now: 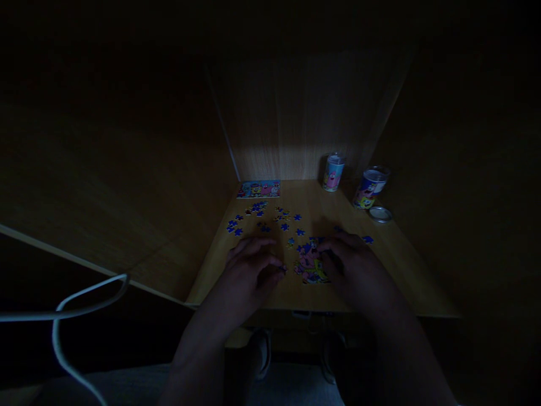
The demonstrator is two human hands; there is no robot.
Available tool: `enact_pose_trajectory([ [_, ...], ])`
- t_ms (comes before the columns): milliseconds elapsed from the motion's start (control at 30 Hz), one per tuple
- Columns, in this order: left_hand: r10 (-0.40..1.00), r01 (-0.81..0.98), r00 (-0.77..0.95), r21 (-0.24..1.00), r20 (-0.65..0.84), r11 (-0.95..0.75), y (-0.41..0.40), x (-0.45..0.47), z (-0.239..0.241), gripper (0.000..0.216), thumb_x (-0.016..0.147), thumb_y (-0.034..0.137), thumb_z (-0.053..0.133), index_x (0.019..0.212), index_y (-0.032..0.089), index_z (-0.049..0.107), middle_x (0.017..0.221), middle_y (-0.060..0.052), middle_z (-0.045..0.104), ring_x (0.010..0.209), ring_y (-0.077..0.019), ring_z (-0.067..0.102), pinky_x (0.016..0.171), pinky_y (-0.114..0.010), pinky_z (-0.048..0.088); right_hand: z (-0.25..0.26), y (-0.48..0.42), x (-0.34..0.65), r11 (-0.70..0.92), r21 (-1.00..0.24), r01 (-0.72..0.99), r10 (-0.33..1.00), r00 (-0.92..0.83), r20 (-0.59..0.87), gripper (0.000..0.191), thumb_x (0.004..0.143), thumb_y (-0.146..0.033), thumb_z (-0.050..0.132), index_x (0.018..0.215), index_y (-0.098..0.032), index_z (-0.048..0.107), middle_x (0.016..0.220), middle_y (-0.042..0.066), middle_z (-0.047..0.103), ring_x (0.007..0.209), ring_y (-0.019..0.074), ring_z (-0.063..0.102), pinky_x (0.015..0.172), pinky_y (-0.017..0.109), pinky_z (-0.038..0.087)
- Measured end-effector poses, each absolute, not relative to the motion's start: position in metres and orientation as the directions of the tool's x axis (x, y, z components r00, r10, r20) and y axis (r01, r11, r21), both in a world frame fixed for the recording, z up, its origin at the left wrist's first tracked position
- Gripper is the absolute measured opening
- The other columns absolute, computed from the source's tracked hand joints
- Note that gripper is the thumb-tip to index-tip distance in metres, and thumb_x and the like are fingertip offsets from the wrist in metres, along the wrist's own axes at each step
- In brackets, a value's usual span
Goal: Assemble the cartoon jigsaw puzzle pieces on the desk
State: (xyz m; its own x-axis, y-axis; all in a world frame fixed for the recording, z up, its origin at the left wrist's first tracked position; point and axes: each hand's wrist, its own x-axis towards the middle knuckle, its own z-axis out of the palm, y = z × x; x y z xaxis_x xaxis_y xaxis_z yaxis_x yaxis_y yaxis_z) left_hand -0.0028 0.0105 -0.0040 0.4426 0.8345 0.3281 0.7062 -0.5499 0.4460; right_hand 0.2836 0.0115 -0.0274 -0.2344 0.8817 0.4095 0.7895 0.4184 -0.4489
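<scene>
My left hand (254,269) is closed in a pinch, with a small jigsaw piece (283,269) between thumb and index finger. To its right lies a partly assembled jigsaw puzzle (310,262), showing pink and yellow cartoon figures. My right hand (349,262) curls over the right side of that puzzle, its fingertips on it, and hides that part. Just above the puzzle's left side is a loose yellowish-blue piece (291,242). Several blue loose pieces (284,227) lie scattered farther back.
A cartoon picture card (258,189) lies at the back left. Two printed cans (333,173) stand at the back right, with a round lid (380,214) beside the nearer one. Wooden panels enclose the desk (409,276). A white cable (61,332) hangs at left. The light is dim.
</scene>
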Motion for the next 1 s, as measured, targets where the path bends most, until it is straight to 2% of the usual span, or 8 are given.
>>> enact_pose_trajectory([
  [200, 0.830, 0.683, 0.459, 0.472, 0.317, -0.558, 0.008, 0.002, -0.005, 0.016, 0.099, 0.017, 0.087, 0.107, 0.030, 0.082, 0.145, -0.005, 0.073, 0.138, -0.0322, 0.066, 0.118, -0.059, 0.054, -0.027, 0.012, 0.284, 0.420, -0.455, 0.785, 0.881, -0.233, 0.412, 0.019, 0.107, -0.017, 0.063, 0.111, -0.025, 0.079, 0.118, 0.010, 0.080, 0.113, 0.0305, 0.075, 0.106, 0.053, 0.061],
  [400, 0.833, 0.694, 0.451, 0.461, 0.320, -0.553, 0.008, 0.002, -0.006, 0.015, 0.098, 0.020, 0.090, 0.106, 0.030, 0.082, 0.146, -0.005, 0.072, 0.138, -0.0332, 0.066, 0.117, -0.061, 0.055, -0.026, 0.012, 0.283, 0.426, -0.458, 0.781, 0.881, -0.243, 0.406, 0.018, 0.108, -0.017, 0.061, 0.109, -0.024, 0.078, 0.116, 0.010, 0.079, 0.109, 0.0305, 0.074, 0.103, 0.053, 0.062],
  [833, 0.838, 0.710, 0.416, 0.449, 0.354, -0.542, 0.009, 0.011, -0.011, 0.018, 0.097, 0.015, 0.089, 0.107, 0.028, 0.082, 0.142, -0.006, 0.074, 0.132, -0.0341, 0.070, 0.113, -0.061, 0.056, -0.029, 0.012, 0.284, 0.417, -0.454, 0.787, 0.884, -0.238, 0.402, 0.018, 0.109, -0.019, 0.061, 0.110, -0.026, 0.078, 0.118, 0.010, 0.079, 0.113, 0.0316, 0.073, 0.107, 0.055, 0.060],
  [1000, 0.816, 0.679, 0.432, 0.457, 0.383, -0.574, 0.009, 0.014, -0.011, 0.019, 0.098, 0.013, 0.087, 0.109, 0.028, 0.081, 0.141, -0.006, 0.074, 0.132, -0.0326, 0.069, 0.112, -0.059, 0.056, -0.027, 0.012, 0.284, 0.414, -0.454, 0.789, 0.886, -0.235, 0.399, 0.020, 0.108, -0.019, 0.060, 0.110, -0.025, 0.078, 0.116, 0.010, 0.079, 0.108, 0.0306, 0.074, 0.103, 0.054, 0.061],
])
